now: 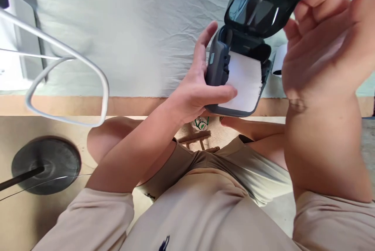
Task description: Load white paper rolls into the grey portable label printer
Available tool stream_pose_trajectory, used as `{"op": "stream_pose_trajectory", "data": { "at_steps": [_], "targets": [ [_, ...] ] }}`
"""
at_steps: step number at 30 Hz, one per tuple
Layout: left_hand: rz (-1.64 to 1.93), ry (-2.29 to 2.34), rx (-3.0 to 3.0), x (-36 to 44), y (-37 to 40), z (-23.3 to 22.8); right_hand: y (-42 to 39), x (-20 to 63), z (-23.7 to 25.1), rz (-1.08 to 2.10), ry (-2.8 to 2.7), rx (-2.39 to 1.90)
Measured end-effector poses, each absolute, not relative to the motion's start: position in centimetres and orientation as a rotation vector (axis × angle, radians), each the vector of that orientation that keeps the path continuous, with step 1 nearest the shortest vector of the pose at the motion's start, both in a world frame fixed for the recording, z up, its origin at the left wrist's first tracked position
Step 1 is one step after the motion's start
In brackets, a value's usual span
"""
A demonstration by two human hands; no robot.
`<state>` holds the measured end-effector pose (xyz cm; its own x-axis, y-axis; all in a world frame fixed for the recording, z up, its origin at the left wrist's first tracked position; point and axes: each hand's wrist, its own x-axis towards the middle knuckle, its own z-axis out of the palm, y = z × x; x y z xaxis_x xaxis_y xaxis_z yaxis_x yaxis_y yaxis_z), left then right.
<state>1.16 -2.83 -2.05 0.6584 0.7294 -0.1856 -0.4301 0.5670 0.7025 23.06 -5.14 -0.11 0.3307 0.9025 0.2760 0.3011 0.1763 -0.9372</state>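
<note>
**Two hands hold a small printer with its lid open**

A big pale cloth point(131, 28) lies behind both hands and covers the table. Its wooden edge point(131, 105) runs just under the left hand.

Far to the left of the left hand is a bent white bar point(88, 63). Below that bar, on the floor, sits a round black base point(47, 165).

The small grey printer point(218, 61) is between the two hands, held up over the cloth. Its dark lid point(263, 4) is tipped up and open. White paper point(244, 85) fills the inside.

The left hand point(193, 90) grips the left side of the printer, thumb across the front near the paper, fingers up the side.

The right hand point(319, 47) is at the lid. Its fingers curl against the lid's right side. It is very close and blurry, so how tight it holds is hard to tell.

A small white roll point(279, 60) peeks out between the printer and the right hand.
</note>
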Motion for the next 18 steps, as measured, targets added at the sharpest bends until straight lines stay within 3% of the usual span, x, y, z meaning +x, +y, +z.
{"op": "stream_pose_trajectory", "data": {
  "at_steps": [3,10,18],
  "targets": [
    [0.661,0.438,0.744,0.7,-2.7,-2.4,-5.2,21.6,0.0,0.578,-1.139,-1.176],
    [0.717,0.383,0.599,1.1,-2.7,-2.2,-7.8,19.4,0.6,0.906,-1.407,-1.471],
    [0.698,0.46,0.587,1.9,-2.7,-1.4,-8.4,19.7,0.5,0.54,-1.608,-1.586]
  ]
}}
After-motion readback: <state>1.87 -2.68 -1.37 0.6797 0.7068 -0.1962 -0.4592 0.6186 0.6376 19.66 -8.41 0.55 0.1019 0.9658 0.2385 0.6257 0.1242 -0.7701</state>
